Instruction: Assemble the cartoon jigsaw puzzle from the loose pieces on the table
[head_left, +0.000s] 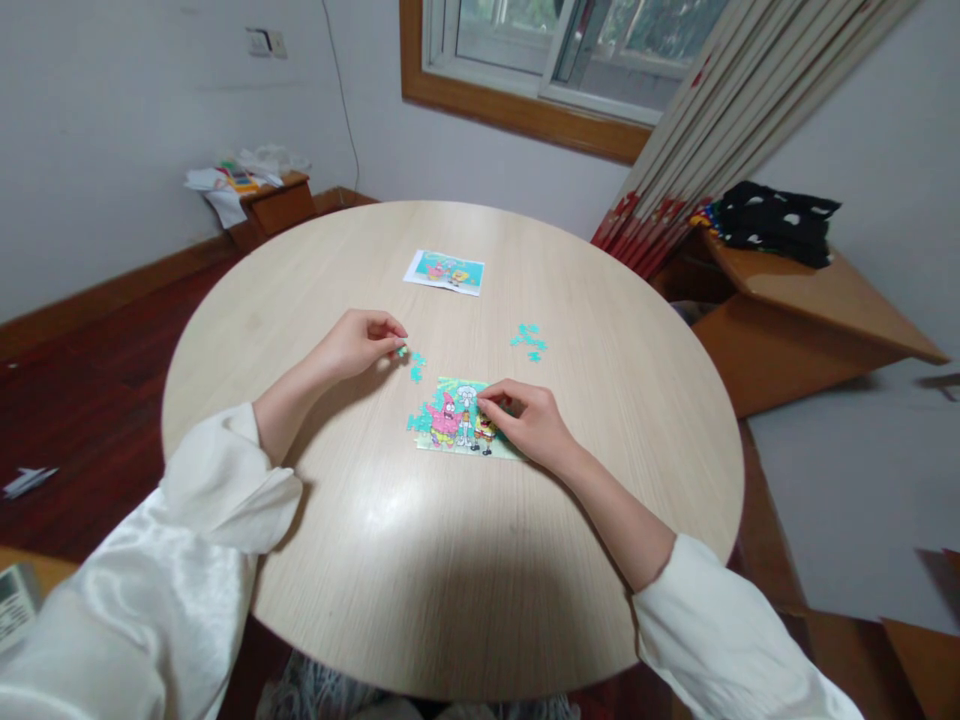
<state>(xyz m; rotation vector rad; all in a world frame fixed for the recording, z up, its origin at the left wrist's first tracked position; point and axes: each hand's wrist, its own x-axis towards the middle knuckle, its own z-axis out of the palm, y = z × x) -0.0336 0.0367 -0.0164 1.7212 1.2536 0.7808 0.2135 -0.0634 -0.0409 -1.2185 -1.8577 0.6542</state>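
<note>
A small cartoon jigsaw puzzle [452, 422], partly put together, lies in the middle of the round wooden table [450, 560]. My right hand [529, 420] rests on its right side, fingers curled and pressing on the pieces there. My left hand [361, 340] is to the upper left, fingertips pinched on a teal puzzle piece [402, 350]. Two more loose teal pieces [416, 367] lie just beside that hand. A small cluster of loose teal pieces [529, 341] sits to the upper right of the puzzle.
A printed reference picture [445, 271] lies further back on the table. A low wooden stand with papers [255, 185] is at the far left wall. Curtains [720, 130] and a wooden bench with dark cloth [780, 225] stand at the right.
</note>
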